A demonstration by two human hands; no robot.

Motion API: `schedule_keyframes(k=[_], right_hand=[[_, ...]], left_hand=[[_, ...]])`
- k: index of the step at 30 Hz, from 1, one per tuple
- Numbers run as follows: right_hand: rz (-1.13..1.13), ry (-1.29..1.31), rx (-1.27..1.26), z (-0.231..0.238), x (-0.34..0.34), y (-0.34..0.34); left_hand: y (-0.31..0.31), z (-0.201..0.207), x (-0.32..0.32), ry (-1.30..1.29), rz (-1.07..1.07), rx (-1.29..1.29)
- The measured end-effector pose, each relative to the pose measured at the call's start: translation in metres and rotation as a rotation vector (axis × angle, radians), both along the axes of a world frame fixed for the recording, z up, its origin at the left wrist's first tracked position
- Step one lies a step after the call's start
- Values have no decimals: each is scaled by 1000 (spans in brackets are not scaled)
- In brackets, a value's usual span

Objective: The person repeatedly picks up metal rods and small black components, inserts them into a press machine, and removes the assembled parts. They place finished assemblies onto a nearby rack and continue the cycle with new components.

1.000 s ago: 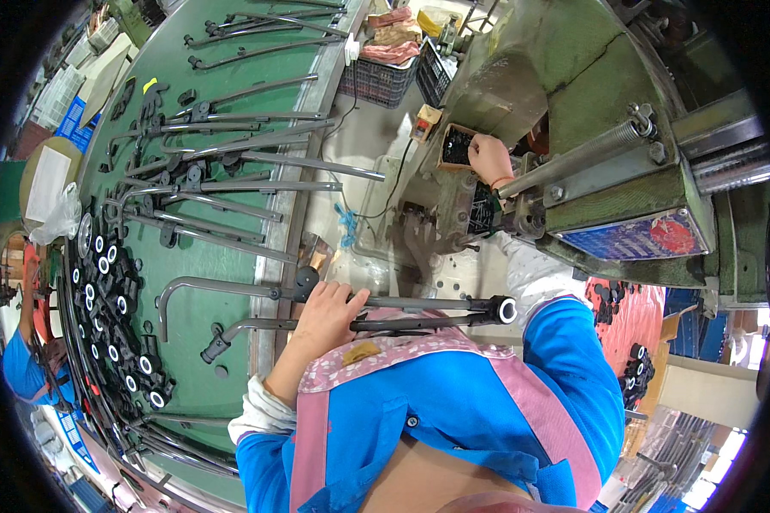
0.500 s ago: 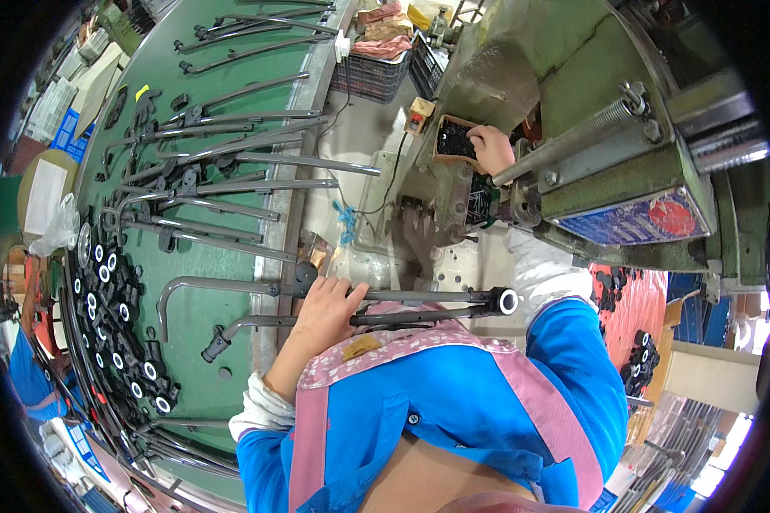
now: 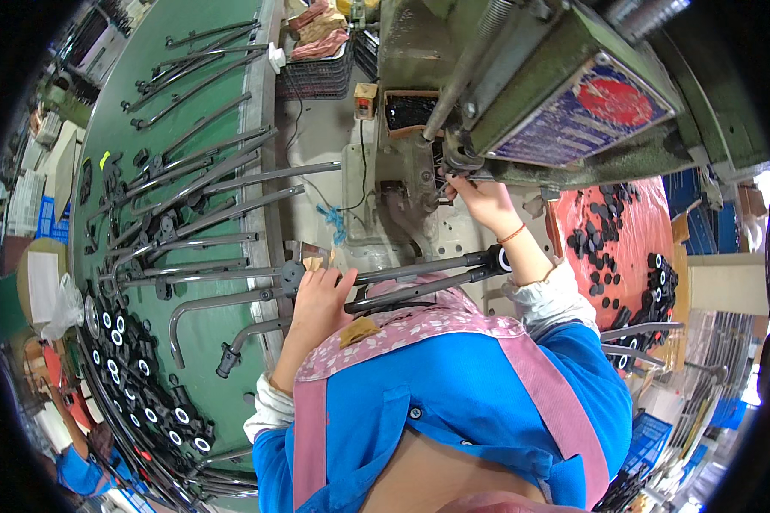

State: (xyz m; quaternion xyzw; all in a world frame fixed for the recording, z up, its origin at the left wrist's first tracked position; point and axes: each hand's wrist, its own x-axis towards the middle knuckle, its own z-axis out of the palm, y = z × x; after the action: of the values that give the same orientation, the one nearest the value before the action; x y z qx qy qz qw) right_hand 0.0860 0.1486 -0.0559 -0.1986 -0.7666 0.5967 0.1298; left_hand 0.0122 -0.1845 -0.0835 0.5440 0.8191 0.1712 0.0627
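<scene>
My left hand [image 3: 321, 299] is closed around a folding frame of dark grey bent tubes [image 3: 428, 268], held across the front of my apron. The frame's hooked ends reach left over the green table. Its right end carries a black joint with a white ring [image 3: 502, 259]. My right hand [image 3: 483, 203] is under the head of a green press [image 3: 526, 73], its fingers pinched at the tooling. What lies between those fingers is too small to name. Beyond it stands an open box [image 3: 405, 132] of small dark parts.
Several more bent tube frames [image 3: 222, 181] and black joints with white rings [image 3: 144, 368] cover the green table [image 3: 222, 338] at left. At right, black discs lie on a red-covered surface [image 3: 642, 222]. A crate [image 3: 312, 81] holds cloths. Another person [image 3: 81, 466] is at far left.
My right hand has left the box of small parts and come nearer, to the press tooling. My left hand keeps its grip on the frame. The view has turned somewhat to the right.
</scene>
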Motion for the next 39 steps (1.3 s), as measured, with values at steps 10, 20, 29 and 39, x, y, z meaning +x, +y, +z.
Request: schedule_keyframes(k=[10, 20, 29, 39], right_hand=[[-84, 29, 123, 12, 10, -11], [15, 161, 661, 5, 6, -13], [489, -455, 744, -5, 66, -40], [375, 11, 956, -44, 160, -24]], left_hand=[[-5, -7, -1, 0, -77, -3], [-5, -8, 8, -14, -67, 55], [14, -16, 14, 13, -92, 13], [67, -22, 58, 514, -72, 230]])
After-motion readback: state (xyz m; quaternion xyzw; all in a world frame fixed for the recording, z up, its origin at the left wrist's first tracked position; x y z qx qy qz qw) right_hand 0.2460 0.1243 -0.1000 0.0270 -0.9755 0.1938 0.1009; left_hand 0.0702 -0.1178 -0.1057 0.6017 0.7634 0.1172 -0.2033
